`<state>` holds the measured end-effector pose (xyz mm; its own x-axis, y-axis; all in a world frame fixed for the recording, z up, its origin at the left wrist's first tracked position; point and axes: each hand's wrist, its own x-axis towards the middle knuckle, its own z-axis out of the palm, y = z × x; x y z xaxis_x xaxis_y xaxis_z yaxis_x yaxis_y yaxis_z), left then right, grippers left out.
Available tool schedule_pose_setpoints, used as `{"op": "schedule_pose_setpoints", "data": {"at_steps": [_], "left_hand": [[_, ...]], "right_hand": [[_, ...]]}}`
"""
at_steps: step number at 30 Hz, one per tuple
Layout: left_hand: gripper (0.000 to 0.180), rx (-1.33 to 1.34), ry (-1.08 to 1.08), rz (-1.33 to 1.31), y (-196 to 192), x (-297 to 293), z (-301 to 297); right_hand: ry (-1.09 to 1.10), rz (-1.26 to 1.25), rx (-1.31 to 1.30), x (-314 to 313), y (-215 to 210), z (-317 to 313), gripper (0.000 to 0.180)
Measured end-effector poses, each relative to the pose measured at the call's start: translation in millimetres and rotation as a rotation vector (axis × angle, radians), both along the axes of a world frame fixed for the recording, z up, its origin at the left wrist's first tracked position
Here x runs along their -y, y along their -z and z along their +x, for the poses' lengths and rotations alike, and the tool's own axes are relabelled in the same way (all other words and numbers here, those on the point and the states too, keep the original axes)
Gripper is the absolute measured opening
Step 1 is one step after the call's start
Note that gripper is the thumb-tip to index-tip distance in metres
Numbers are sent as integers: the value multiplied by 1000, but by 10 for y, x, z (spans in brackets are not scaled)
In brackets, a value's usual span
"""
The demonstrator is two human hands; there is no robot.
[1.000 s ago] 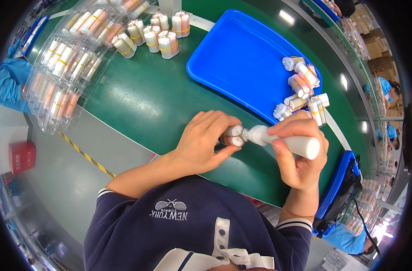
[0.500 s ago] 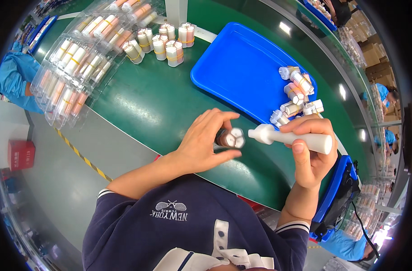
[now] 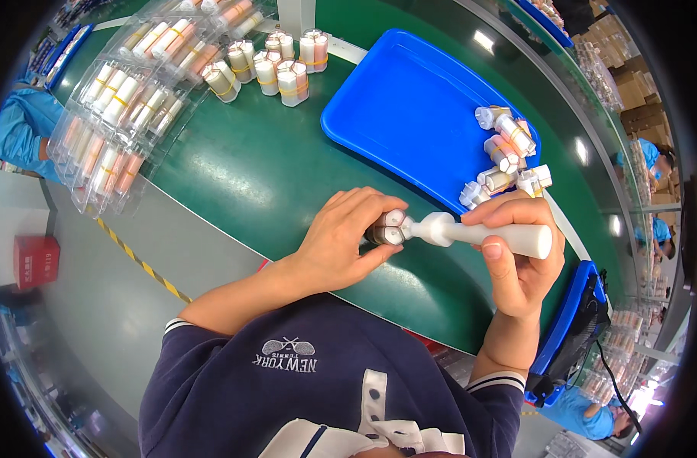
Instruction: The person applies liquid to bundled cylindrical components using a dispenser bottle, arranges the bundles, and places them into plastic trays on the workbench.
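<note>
My left hand (image 3: 329, 244) has its thumb and fingers around a small bundle of tubes (image 3: 391, 229), its white round ends turned to the right. In my right hand (image 3: 525, 276) is a white plastic tool (image 3: 516, 238) with a thick smooth handle and a wider collar. The tool's narrow tip meets the end of the bundle; how far in it goes, I cannot tell. Beyond my hands, several bundles of white, pink and grey tubes (image 3: 293, 82), held by yellow bands, stand on the green table (image 3: 241, 164).
A blue tray (image 3: 409, 99) lies ahead, with several tube bundles (image 3: 514, 136) at its right end. Clear plastic packs of tubes (image 3: 119, 95) are stacked at the far left, near a person in blue (image 3: 29, 126). A blue bin (image 3: 566, 328) stands right of my right arm.
My right hand has moved slightly left, bringing the tool's tip from apart to the bundle's end. My left thumb and fingers have closed in on the bundle.
</note>
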<state>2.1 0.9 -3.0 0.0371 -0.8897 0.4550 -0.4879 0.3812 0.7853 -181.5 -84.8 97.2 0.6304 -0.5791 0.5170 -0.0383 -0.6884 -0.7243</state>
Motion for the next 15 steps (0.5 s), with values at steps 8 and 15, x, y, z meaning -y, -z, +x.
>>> {"op": "schedule_pose_setpoints", "data": {"at_steps": [8, 15], "left_hand": [[45, 21, -11, 4, 3, 19, 15], [43, 4, -8, 4, -13, 33, 11]], "right_hand": [[-10, -90, -33, 16, 18, 54, 19], [-46, -215, -69, 30, 43, 115, 23]]}}
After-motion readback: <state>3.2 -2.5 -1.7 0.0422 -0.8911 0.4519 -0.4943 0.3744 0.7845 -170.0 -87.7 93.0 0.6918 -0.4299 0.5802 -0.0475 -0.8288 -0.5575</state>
